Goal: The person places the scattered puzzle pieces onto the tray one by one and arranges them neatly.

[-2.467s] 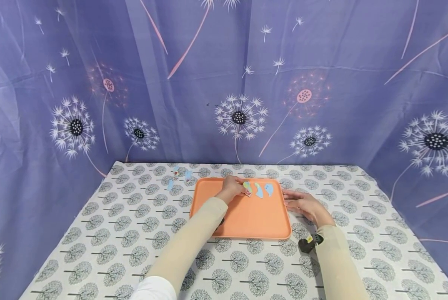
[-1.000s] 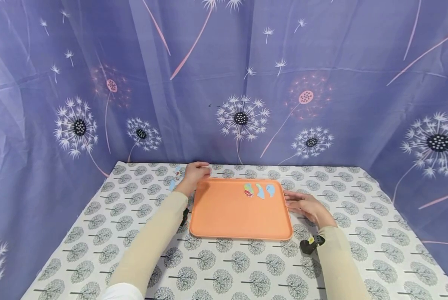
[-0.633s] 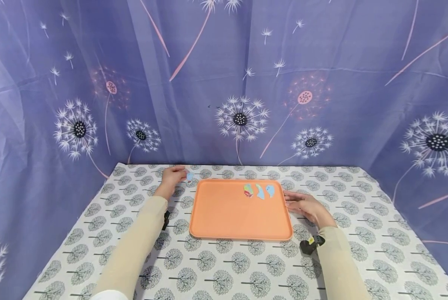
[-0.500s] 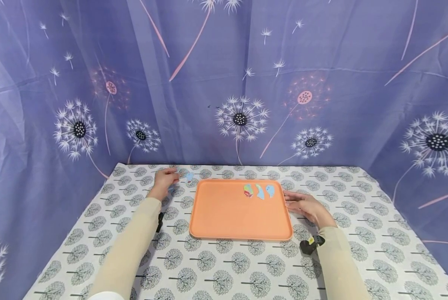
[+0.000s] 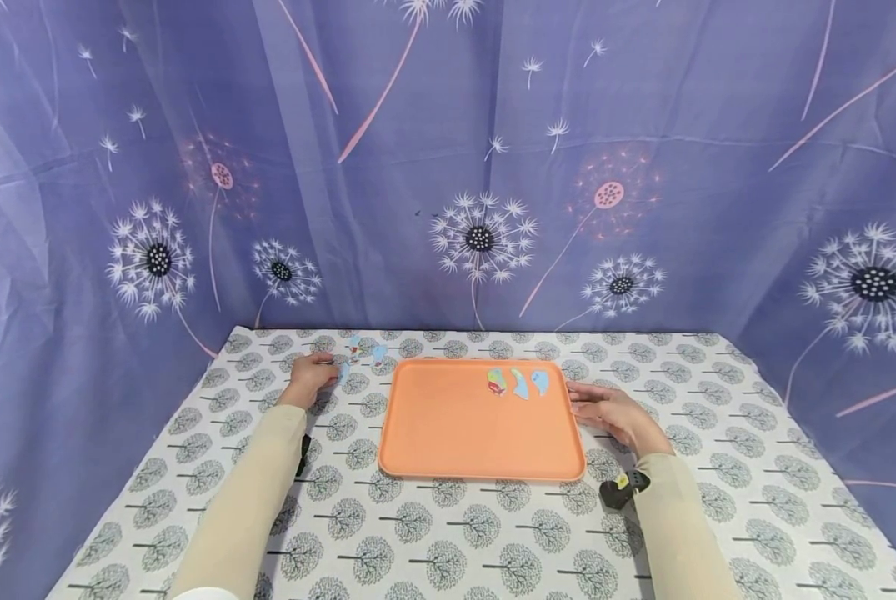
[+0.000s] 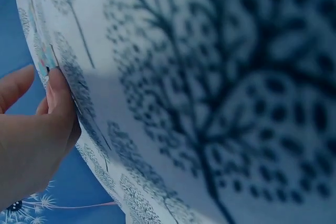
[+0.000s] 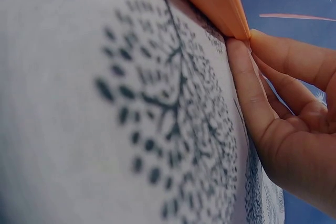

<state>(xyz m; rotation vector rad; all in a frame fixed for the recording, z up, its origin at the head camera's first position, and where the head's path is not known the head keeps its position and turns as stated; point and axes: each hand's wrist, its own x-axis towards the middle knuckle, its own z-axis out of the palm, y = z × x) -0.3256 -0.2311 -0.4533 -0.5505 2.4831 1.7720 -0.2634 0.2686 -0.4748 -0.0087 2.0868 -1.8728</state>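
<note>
1. Taking the tray's middle as the dial and its far edge as 12, two cream sleeves (image 5: pixel 680 533) reach in nearest of all, from about 4 and 8 o'clock, above a tree-print tablecloth (image 5: pixel 448 542).

2. A black device (image 5: pixel 614 495) with a yellow mark sits by the right cuff at 4 o'clock; a second black device (image 5: pixel 303 456), partly hidden, shows by the left cuff at 8.

3. An orange tray (image 5: pixel 478 433) lies flat on the cloth at the dial's centre.

4. At 3 o'clock, the right hand (image 5: pixel 614 414) pinches the tray's rim, thumb and forefinger nearly together on its edge.

5. Inside the tray toward 1 o'clock, near the far rim, three flat pieces lie in a row, apart from one another: a green-and-red piece (image 5: pixel 496 382), a narrow curved piece (image 5: pixel 521 386) and a light-blue piece (image 5: pixel 540 382).

6. Between 9 and 10, the left hand (image 5: pixel 311 377) is loosely bent, thumb and forefinger parted, with nothing I can make out in its grasp.

7. Right at its fingertips lies a pale-blue piece (image 5: pixel 344 372); whether they touch, I cannot tell.

8. Just beyond, at 10 o'clock, other loose pieces (image 5: pixel 378 356), blue with touches of red, rest on the cloth, too small to count surely.

9. Farthest, at 12, hangs a violet-blue curtain (image 5: pixel 387 217) printed with dandelions.
</note>
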